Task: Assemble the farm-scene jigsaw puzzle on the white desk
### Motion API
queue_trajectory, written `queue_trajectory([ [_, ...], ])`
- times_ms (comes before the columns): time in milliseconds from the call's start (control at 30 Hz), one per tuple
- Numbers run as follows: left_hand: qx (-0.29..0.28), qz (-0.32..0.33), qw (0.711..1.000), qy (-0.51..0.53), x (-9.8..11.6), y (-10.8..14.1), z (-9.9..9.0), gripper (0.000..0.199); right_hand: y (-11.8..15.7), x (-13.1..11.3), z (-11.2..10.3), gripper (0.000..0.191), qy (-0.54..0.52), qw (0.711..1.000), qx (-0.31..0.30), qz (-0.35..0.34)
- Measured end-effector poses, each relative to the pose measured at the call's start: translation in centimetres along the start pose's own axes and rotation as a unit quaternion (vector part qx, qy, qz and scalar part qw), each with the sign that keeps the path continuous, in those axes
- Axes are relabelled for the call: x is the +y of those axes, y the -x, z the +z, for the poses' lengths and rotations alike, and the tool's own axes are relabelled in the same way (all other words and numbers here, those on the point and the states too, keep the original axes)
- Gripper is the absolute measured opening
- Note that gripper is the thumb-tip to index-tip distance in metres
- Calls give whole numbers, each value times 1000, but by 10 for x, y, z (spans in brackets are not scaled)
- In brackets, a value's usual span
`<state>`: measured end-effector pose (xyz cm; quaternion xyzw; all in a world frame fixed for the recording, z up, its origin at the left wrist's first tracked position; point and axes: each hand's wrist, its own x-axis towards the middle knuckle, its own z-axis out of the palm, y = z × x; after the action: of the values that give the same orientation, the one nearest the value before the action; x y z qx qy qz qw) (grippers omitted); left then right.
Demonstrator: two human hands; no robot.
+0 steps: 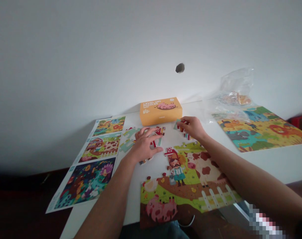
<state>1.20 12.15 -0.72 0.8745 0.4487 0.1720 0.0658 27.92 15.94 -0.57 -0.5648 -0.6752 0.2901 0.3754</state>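
Note:
A partly joined farm jigsaw puzzle (188, 179) lies on the white table below my hands, showing a farmer, a cow and a pig. My left hand (146, 144) is open, its fingers spread over loose red and light green puzzle pieces (127, 144) left of the puzzle's upper edge. My palm and fingers partly hide these pieces. Beyond the puzzle's upper edge, my right hand (192, 126) pinches a puzzle piece (177, 124) with light green on it. Other red and white pieces (187, 135) lie close under those fingers.
An orange puzzle box (160, 111) stands at the back near the wall. On the left lies a sheet (68, 171) with three printed pictures. A savanna animal puzzle (262, 127) lies on the right, with a clear plastic bag (236, 83) holding pieces behind it.

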Motion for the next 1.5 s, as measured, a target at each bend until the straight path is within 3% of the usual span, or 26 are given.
queue_trajectory([
  [133, 20, 12, 1000, 14, 1, -1, -1, 43, 8, -8, -1, 40, -163, 986, -36, 22],
  [233, 21, 18, 999, 23, 2, -2, -2, 41, 12, -13, 0, 36, -192, 977, -84, 43],
  [333, 23, 26, 999, 26, 1, -2, -1, 40, 12, -14, 2, 29, -201, 974, -88, 50],
  [433, 28, 31, 999, 26, 0, -2, 0, 39, 13, -13, 5, 35, -202, 973, -107, 26],
  [600, 26, 36, 998, 32, 0, -2, 0, 36, 17, -9, 12, 27, -108, 980, -166, -23],
  [967, 9, 29, 999, 44, 4, -2, -2, 26, 20, -15, 12, 20, 70, 980, -151, -112],
  [1100, 7, 32, 998, 50, 6, -2, -2, 34, 19, -17, 9, 20, 121, 971, -151, -143],
  [1367, -19, 48, 998, 42, 8, -1, 1, 41, 20, -18, 9, 21, 139, 963, -154, -171],
  [1500, -8, 49, 998, 43, 7, -2, 0, 44, 13, -9, 10, 20, 84, 987, -88, -108],
])
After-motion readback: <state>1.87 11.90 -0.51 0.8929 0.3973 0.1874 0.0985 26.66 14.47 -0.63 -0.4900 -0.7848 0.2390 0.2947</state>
